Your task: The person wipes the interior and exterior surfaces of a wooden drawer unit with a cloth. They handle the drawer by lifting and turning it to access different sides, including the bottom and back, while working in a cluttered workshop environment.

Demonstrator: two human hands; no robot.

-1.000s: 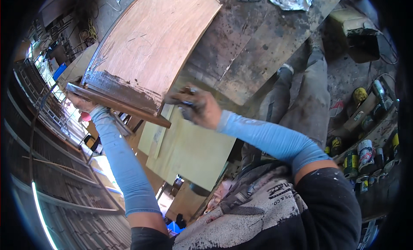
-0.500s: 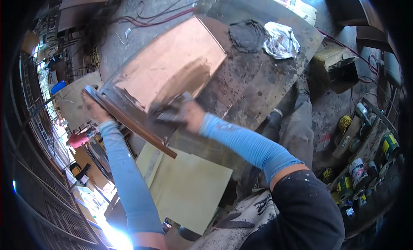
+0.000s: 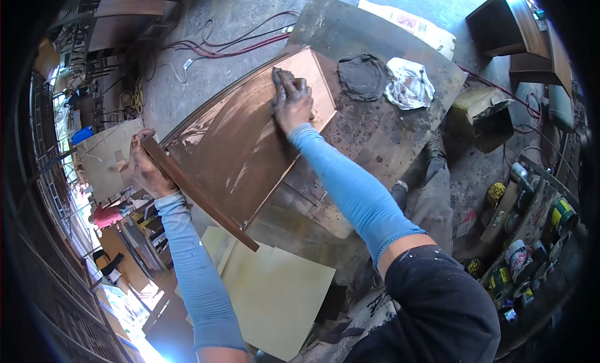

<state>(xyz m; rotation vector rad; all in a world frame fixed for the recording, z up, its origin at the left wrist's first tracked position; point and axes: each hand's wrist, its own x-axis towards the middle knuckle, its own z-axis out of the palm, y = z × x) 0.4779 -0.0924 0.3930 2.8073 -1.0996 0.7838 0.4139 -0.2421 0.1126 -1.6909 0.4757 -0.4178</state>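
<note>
A wooden panel (image 3: 234,147), joined to a darker edge board (image 3: 203,194) like a drawer and its front, lies tilted across the worktable. Wet brown stain covers most of its face, while bare pale wood shows at the far right end. My left hand (image 3: 152,168) grips the upper left end of the edge board, fingers curled over it. Toward the panel's far end, my right hand (image 3: 294,106) presses down with bent, stain-darkened fingers on what looks like a dark rag (image 3: 276,81), mostly hidden beneath them.
On the stained worktable (image 3: 400,135) lie a round dark cloth (image 3: 362,77) and a crumpled white cloth (image 3: 409,83). A cardboard box (image 3: 478,106) stands to the right, above several cans (image 3: 519,257). Red hoses (image 3: 206,49) cross the floor. A pale yellow board (image 3: 281,294) lies nearer me.
My right hand has swept from the edge board to the panel's far end. Brown stain now covers much of the formerly pale wood. My left hand still holds the edge board.
</note>
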